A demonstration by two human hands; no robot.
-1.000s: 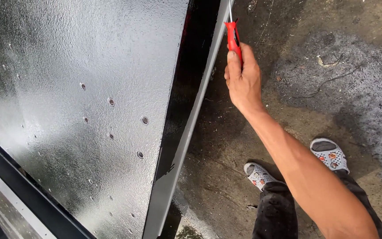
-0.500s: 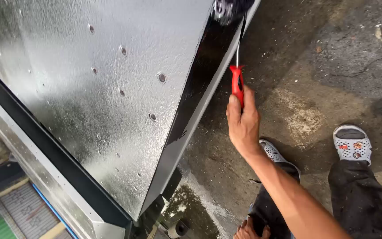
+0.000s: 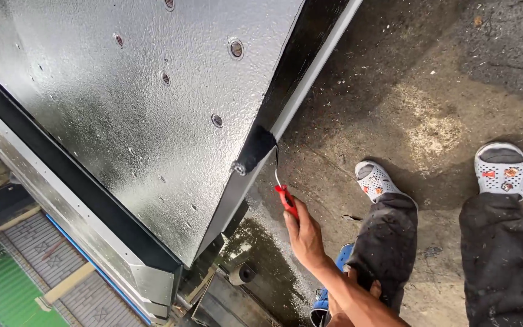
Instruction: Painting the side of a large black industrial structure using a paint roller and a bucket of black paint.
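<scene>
Gripping the red handle of a paint roller, the right hand sits near and right of the roller's black sleeve, which presses against the dark edge of a wet black metal panel. Left hand rests on a trouser knee, grasp unclear.

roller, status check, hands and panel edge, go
Right hand gripping paint roller, roller on black panel side edge. Left hand mostly hidden, low by knee. Nothing blocking.
</scene>
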